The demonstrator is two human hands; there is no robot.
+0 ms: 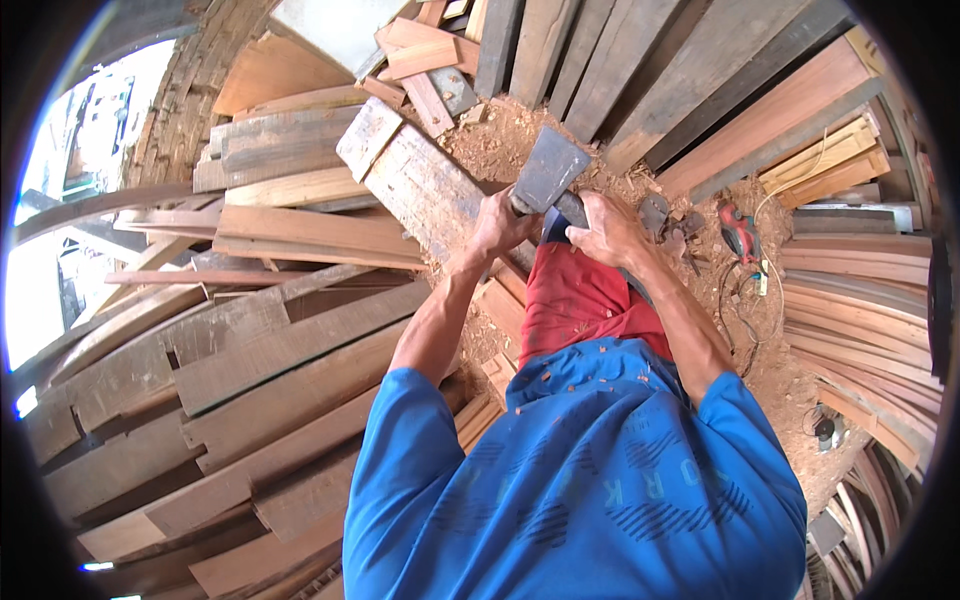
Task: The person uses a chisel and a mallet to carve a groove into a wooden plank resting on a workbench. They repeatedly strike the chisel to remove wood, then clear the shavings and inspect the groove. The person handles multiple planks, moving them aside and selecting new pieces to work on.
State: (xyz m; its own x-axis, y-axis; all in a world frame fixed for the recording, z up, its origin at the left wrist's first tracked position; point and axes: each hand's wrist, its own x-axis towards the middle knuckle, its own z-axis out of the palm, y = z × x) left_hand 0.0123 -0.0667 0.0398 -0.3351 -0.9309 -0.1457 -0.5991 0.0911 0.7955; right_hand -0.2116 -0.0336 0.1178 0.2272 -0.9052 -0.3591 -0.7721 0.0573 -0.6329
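Observation:
A wide, flat grey metal blade (552,163) with a dark handle is held over the floor in front of me. My left hand (497,222) is closed on it at the blade's lower left, and my right hand (606,228) is closed around the dark part to the right, below the blade. Just behind and left of my hands lies a thick, whitish worn timber (400,175) with wood chips around it. My legs in red cloth (580,305) are under my hands, partly hiding what lies below.
Stacked boards (250,350) fill the left, more planks (850,300) line the right, and long beams (640,70) stand at the back. A red power tool (737,235) with a cord lies on the chip-strewn floor (775,375) to my right. Small offcuts (420,55) are piled at the back.

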